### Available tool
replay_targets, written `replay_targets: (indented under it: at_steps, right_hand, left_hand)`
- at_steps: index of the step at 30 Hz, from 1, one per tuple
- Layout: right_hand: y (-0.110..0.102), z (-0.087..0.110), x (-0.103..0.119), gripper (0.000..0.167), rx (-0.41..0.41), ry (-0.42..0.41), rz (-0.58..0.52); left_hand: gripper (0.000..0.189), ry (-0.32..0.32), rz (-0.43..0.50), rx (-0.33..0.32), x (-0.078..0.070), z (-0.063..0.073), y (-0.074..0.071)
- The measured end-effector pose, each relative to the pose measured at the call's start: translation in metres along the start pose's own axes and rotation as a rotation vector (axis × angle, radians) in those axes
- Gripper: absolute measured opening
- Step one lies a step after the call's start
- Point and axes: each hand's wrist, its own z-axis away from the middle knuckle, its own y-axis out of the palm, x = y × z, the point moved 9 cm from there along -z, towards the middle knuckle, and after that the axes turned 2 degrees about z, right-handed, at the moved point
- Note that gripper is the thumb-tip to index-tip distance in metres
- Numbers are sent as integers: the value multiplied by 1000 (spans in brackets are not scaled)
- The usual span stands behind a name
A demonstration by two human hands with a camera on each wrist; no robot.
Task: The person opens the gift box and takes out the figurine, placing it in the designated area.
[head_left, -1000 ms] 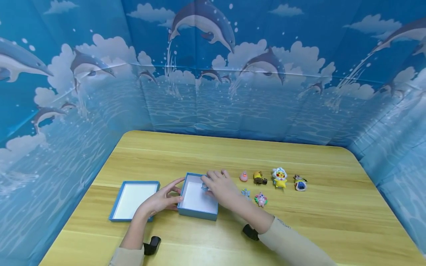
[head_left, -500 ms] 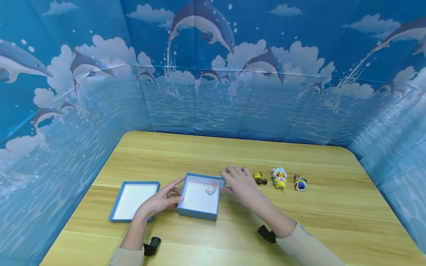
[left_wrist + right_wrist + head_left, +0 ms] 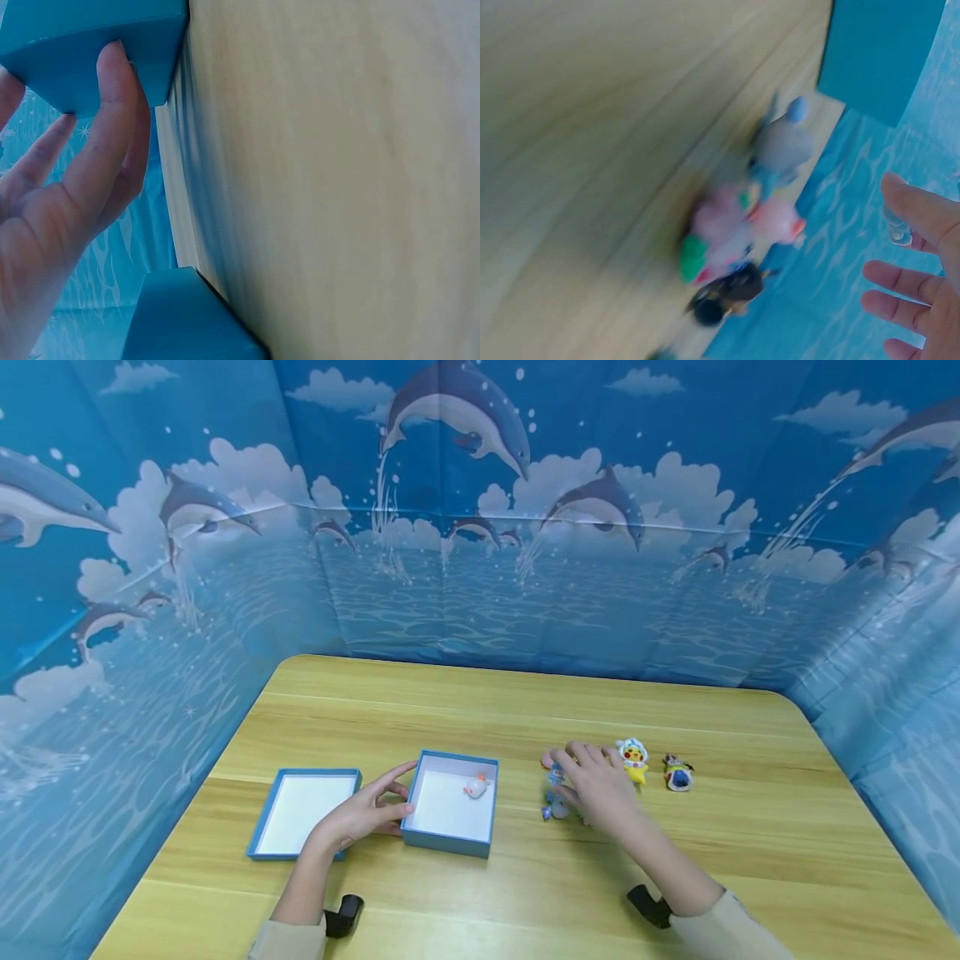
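Observation:
My left hand [image 3: 363,810] touches the left side of a blue open box [image 3: 450,842] with its thumb and extended fingers. In the left wrist view the fingertips rest against the box wall [image 3: 142,56]. A small white and orange toy [image 3: 476,787] lies inside the box. Over the row of toys, my right hand [image 3: 600,785] pinches a small light-blue figure [image 3: 897,227] by the thumb. Below it lie a grey-blue toy [image 3: 781,144], a pink figure with green parts [image 3: 716,229], a pink duck [image 3: 776,220] and a dark brown toy [image 3: 731,292], all blurred.
The box's blue lid [image 3: 303,814], white inside, lies left of the box. To the right of my right hand are a yellow toy with a white hood [image 3: 634,760] and a white and blue toy [image 3: 678,774]. A dolphin-print curtain [image 3: 465,593] surrounds the wooden table [image 3: 420,710].
My right hand has moved right, from over the box to above the toys, with the light-blue figure in it. The white and orange toy in the box has come into view. My left hand stays put.

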Motion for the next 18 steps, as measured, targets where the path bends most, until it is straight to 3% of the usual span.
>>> replay_targets:
  at_steps: [13, 18]
  right_hand:
    - [10, 42, -47, 45, 64, 119, 23]
    - [17, 58, -60, 49, 126, 165, 13]
  left_hand:
    - [72, 7, -1, -1, 0, 1, 0]
    - [72, -2, -4, -7, 1, 0, 0]
